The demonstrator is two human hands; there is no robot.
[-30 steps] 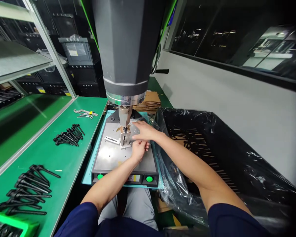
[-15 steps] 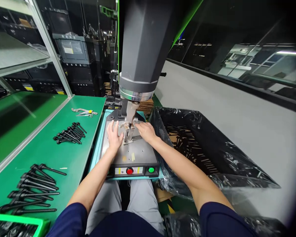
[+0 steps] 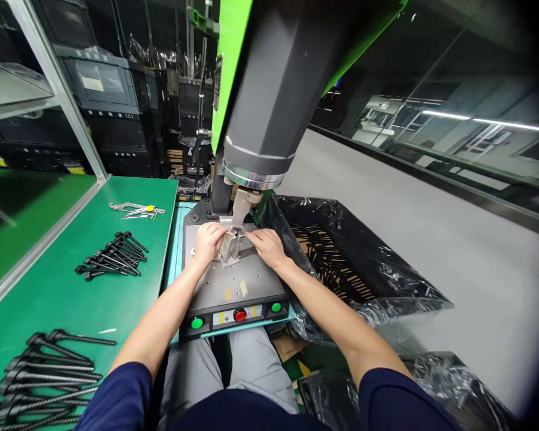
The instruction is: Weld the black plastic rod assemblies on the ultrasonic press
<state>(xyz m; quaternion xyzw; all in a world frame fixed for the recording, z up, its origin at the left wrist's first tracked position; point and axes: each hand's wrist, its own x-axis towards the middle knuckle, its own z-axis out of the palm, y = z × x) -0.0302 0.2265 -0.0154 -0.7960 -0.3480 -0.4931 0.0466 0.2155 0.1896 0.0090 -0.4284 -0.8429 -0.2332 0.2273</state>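
Observation:
A big grey press head [image 3: 269, 114] hangs over a metal base plate [image 3: 233, 282]. A small metal fixture [image 3: 232, 244] stands on the plate under the press tip. My left hand [image 3: 208, 240] rests at the fixture's left side, fingers curled against it. On the fixture's right side lies my right hand [image 3: 266, 245], its fingertips touching the fixture. Whether either hand pinches a small part is hidden. The front panel carries a green button [image 3: 197, 322], a red button [image 3: 239, 315] and another green button [image 3: 276, 307].
A green bench [image 3: 72, 281] at left carries a pile of black screw-like rods [image 3: 112, 260], a nearer pile [image 3: 45, 371] and some metal tools [image 3: 137, 209]. To the right stands a bin lined with black plastic [image 3: 354, 263] holding more rods. Shelving stands at far left.
My left hand moved from the fixture's right side across to its left and closed in on it. My right hand stayed at the fixture. My head shifted, so the press appears tilted.

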